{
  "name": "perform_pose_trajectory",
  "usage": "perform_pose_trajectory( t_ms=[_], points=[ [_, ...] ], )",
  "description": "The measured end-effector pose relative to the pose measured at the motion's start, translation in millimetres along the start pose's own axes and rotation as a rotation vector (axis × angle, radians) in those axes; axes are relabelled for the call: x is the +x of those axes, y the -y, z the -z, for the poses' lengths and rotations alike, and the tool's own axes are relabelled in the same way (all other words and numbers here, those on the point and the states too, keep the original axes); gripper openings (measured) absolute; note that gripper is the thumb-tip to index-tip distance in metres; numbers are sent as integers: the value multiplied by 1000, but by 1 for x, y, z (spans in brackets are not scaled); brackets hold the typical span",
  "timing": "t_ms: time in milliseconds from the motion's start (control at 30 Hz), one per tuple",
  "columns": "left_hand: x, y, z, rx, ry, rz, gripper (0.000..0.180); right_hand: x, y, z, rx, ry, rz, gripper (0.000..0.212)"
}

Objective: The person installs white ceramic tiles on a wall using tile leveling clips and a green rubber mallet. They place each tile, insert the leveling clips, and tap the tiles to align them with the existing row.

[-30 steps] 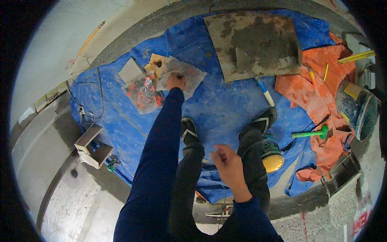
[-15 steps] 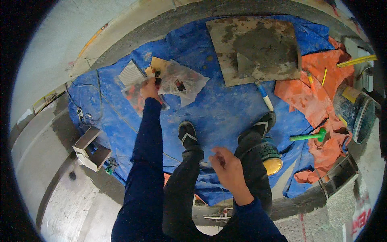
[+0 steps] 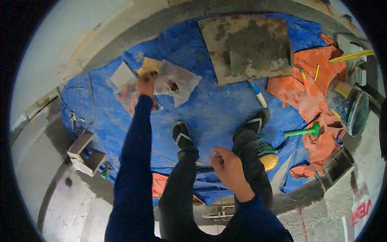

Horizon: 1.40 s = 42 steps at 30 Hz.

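Observation:
At the upper left, my left hand (image 3: 145,84) reaches down over clear plastic bags (image 3: 177,83), its fingers curled at a small dark item that is too blurred to name. Reddish pieces show through the bag plastic beside that hand. A brown cardboard piece (image 3: 152,64) and a pale flat rectangular piece (image 3: 123,76) lie just beyond it. My right hand (image 3: 227,167) hovers in front of my right leg, apart from everything on the floor. Its fingers are bent inward, and what they hold, if anything, cannot be made out.
Blue tarp (image 3: 217,109) covers the floor beneath my feet. Farther off lies a mortar-smeared board (image 3: 262,44) with a blue-and-white-handled trowel (image 3: 258,94). Orange sheeting (image 3: 286,86), a green mallet (image 3: 304,131) and a tipped bucket (image 3: 342,103) are right; a cut box-like piece (image 3: 86,153) stands left.
The whole view has shifted slightly. My left hand stays at the bags, its fingers now lower over the dark item. My right hand keeps nearly the same curled pose.

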<state>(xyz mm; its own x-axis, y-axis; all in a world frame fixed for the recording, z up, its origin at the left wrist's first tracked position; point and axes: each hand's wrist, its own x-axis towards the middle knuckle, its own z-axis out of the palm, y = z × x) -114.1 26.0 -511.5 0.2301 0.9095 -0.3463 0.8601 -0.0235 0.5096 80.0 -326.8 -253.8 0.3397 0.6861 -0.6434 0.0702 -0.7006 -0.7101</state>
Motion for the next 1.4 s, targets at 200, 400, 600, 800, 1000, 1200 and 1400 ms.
perform_pose_trajectory(
  t_ms=[200,400,600,800,1000,1200,1400],
  points=[
    [-184,-166,103,-1051,776,536,15,-2,50,7,177,-308,123,29],
    [-260,-339,237,-1059,912,454,23,-62,181,96,195,-483,400,22],
    [-304,-484,333,-890,805,-49,32,-147,282,210,106,-581,633,21],
    [-358,-617,404,-831,739,-305,35,-220,363,298,348,-606,660,25],
    [-386,-686,430,-1241,692,-215,38,-263,423,358,101,-725,989,24],
    [-377,-702,456,-1057,653,-360,40,-266,452,387,634,-280,617,15],
    [-358,-702,470,-1080,496,-467,42,-251,483,368,613,-205,436,20]
  ],
)
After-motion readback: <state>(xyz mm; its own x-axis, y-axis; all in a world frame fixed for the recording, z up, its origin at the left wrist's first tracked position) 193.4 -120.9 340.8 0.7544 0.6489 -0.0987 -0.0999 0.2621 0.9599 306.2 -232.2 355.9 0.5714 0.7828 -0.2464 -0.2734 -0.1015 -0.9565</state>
